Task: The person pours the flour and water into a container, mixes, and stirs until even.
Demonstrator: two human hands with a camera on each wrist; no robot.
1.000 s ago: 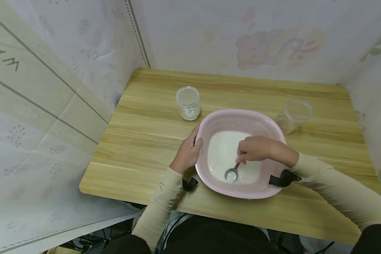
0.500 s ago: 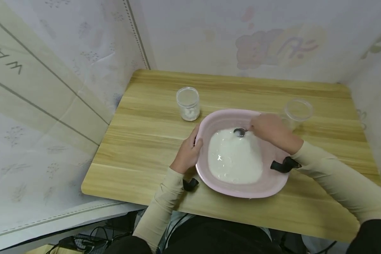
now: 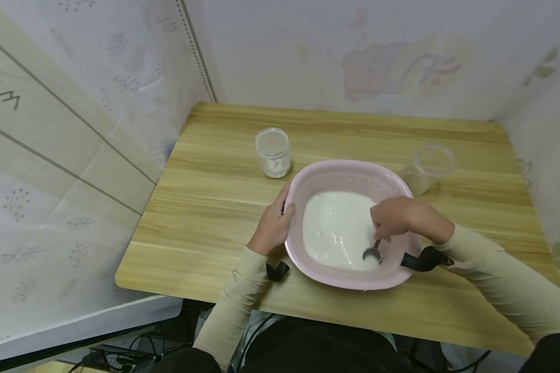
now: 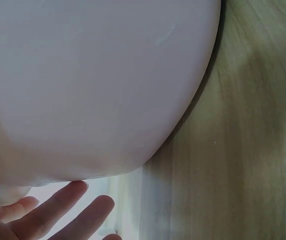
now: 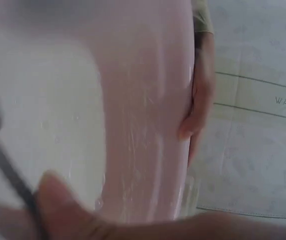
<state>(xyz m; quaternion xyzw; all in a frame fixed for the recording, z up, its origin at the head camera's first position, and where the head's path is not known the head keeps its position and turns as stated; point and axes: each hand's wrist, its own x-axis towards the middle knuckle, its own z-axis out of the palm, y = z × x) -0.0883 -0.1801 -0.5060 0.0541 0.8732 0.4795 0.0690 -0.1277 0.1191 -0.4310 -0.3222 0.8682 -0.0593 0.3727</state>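
A pink oval basin (image 3: 345, 175) stands on the table with white liquid (image 3: 333, 228) in its bottom. My left hand (image 3: 271, 225) grips the basin's left rim, its thumb over the edge. In the left wrist view the fingers of my left hand (image 4: 62, 212) lie against the outer wall of the basin (image 4: 92, 90). Inside the right part of the basin, my right hand (image 3: 403, 216) pinches the handle of a small metal spoon (image 3: 372, 254). The spoon's bowl is at the liquid's near right edge. The right wrist view shows the spoon (image 5: 7, 165) blurred, beside my thumb (image 5: 57, 200).
Behind the basin to the left stands a clear jar (image 3: 274, 155) with white pieces in its bottom. Another clear jar (image 3: 427, 168) is behind the basin's right end. The wooden table (image 3: 205, 223) is enclosed by patterned sheets (image 3: 280, 52) at the back and sides.
The spoon has swept from the near part of the liquid to the far side, then back to the near right edge, with my right hand. The left hand keeps its hold on the rim.
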